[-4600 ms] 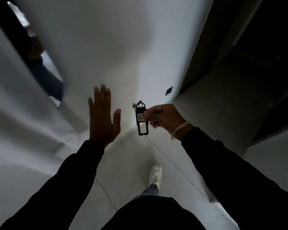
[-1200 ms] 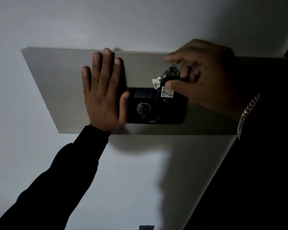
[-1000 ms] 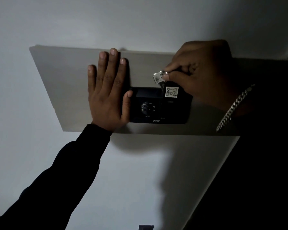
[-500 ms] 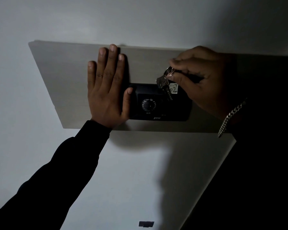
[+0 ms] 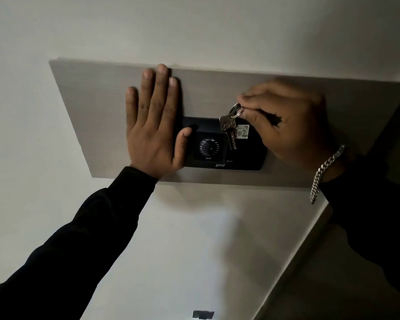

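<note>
A black wall unit [image 5: 219,155] with a round dial [image 5: 208,146] is mounted on a grey panel [image 5: 97,107] on a white wall. My left hand [image 5: 154,125] lies flat on the panel with straight fingers, its thumb touching the unit's left edge. My right hand [image 5: 286,121] pinches the key ring [image 5: 237,112] at the top of a black key fob. The fob's white label [image 5: 242,132] reading 402 sits against the unit's right part. A silver key [image 5: 229,130] dangles from the ring in front of the unit.
The room is dim. The white wall [image 5: 171,250] runs below the panel, with a small dark plate [image 5: 203,314] low on it. A dark edge or doorway lies at the right [image 5: 333,285]. A chain bracelet [image 5: 323,172] hangs on my right wrist.
Earlier I walked with the key fob in my right hand. In the last second the fob went down against the unit's right part and the key swung to hang downward. My left hand stayed flat.
</note>
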### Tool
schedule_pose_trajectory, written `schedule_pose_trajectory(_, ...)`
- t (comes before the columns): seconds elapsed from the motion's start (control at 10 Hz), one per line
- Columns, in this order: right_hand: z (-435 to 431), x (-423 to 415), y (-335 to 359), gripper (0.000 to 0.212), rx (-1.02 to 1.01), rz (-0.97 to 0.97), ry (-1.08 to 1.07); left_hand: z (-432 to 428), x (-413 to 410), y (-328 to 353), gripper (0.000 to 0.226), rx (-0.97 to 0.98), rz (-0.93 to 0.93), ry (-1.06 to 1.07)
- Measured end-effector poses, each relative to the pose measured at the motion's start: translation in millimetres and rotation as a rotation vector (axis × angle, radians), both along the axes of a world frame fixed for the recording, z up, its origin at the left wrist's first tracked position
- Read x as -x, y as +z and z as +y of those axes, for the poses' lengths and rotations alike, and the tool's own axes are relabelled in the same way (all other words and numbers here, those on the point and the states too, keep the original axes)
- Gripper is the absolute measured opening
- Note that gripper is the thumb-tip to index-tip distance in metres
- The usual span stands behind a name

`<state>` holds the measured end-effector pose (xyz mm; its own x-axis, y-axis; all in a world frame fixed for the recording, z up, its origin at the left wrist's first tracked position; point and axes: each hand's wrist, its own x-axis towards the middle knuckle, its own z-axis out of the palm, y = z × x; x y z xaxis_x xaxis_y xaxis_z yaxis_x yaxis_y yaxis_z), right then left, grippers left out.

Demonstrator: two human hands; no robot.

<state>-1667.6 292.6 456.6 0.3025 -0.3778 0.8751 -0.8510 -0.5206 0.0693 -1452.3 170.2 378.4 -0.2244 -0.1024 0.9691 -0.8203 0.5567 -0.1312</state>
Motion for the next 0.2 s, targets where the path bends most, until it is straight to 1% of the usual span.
schedule_pose_trajectory(0.1, -0.2, -1.1, 1.3, 0.018, 0.001, -0.012, 0.019, 3.8, -1.7, 5.0, 0.068, -0.005, -0.022, 0.004)
schedule_pose_trajectory(0.2, 6.0, -3.4, -3.1, 0.019, 0.032, -0.072, 0.013, 10.5, 1.5, 4.7, 0.067, -0.015, 0.003, -0.027)
